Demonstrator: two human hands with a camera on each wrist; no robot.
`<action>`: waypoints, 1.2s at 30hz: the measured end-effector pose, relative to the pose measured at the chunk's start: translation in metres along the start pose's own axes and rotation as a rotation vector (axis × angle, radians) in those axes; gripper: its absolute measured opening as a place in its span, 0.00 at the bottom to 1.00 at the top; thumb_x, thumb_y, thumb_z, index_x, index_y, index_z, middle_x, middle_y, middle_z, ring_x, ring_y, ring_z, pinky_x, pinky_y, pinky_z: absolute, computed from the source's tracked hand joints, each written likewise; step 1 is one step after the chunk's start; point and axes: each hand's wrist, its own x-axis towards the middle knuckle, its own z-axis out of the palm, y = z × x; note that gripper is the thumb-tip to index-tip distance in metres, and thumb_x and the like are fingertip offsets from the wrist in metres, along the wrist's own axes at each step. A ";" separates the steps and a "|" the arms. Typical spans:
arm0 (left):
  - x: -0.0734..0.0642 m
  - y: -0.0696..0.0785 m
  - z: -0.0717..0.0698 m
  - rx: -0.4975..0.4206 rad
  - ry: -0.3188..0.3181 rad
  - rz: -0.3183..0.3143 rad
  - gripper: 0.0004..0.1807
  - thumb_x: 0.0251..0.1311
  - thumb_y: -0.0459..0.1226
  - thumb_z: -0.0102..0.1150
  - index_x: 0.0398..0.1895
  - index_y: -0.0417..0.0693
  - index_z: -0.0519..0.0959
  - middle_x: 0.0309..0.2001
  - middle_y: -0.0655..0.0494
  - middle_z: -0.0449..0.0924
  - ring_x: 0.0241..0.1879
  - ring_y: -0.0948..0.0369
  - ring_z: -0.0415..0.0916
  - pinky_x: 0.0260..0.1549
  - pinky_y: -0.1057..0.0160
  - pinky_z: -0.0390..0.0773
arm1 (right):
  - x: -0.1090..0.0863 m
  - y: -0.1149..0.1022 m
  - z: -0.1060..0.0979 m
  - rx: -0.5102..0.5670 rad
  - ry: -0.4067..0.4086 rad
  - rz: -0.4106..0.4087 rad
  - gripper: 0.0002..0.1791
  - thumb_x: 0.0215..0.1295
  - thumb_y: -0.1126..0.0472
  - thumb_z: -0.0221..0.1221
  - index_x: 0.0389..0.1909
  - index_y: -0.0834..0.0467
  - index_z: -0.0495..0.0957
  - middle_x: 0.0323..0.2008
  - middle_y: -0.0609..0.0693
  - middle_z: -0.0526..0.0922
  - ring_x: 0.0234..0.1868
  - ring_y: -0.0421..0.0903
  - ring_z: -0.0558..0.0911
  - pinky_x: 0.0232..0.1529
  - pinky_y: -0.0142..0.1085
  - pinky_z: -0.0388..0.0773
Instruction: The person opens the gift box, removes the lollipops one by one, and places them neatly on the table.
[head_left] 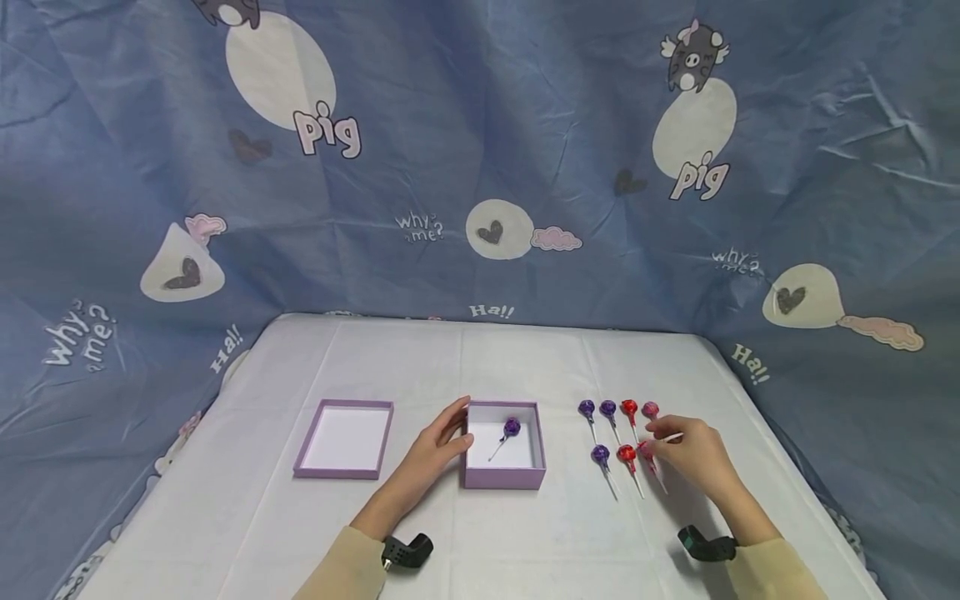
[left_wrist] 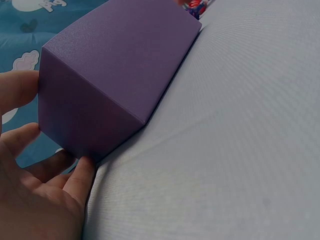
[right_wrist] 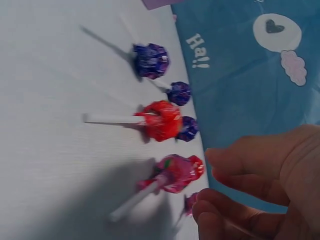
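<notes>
A purple open box (head_left: 504, 478) stands mid-table with one purple-wrapped lollipop (head_left: 512, 427) lying inside. My left hand (head_left: 438, 446) rests its spread fingers against the box's left wall; the left wrist view shows the fingertips on that purple side (left_wrist: 90, 115). My right hand (head_left: 693, 450) hovers at the right end of two rows of lollipops, thumb and fingers apart with nothing between them. Its fingertips overlap the near-row pink lollipop (head_left: 651, 463) in the head view. Behind them lies another pink lollipop (head_left: 650, 409). Red lollipops (right_wrist: 162, 121) lie beside the pink ones.
Purple lollipops (head_left: 601, 455) fill the left part of the rows, right of the box. A shallow purple-rimmed lid (head_left: 336, 476) lies inside up at the left. White cloth (head_left: 495, 550) covers the table, and a blue patterned curtain (head_left: 420, 275) hangs behind it.
</notes>
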 end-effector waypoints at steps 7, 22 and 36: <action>0.001 -0.001 -0.001 0.002 -0.007 -0.001 0.35 0.70 0.38 0.60 0.78 0.62 0.61 0.76 0.46 0.58 0.75 0.51 0.55 0.73 0.55 0.56 | 0.004 -0.006 -0.010 0.001 0.056 -0.019 0.15 0.61 0.59 0.70 0.47 0.60 0.86 0.40 0.52 0.87 0.41 0.53 0.84 0.37 0.43 0.82; -0.001 -0.002 -0.002 0.011 -0.008 -0.007 0.35 0.70 0.39 0.60 0.78 0.63 0.60 0.76 0.48 0.58 0.75 0.52 0.55 0.73 0.55 0.56 | 0.018 -0.039 -0.015 0.132 0.095 -0.069 0.14 0.67 0.57 0.66 0.50 0.57 0.85 0.44 0.53 0.86 0.42 0.51 0.85 0.32 0.38 0.83; -0.001 -0.001 -0.001 0.017 -0.006 -0.010 0.35 0.70 0.39 0.60 0.78 0.65 0.60 0.76 0.50 0.58 0.75 0.52 0.55 0.73 0.54 0.56 | 0.034 -0.069 -0.003 0.255 0.065 -0.108 0.12 0.67 0.55 0.65 0.50 0.52 0.85 0.43 0.51 0.87 0.37 0.49 0.86 0.29 0.38 0.82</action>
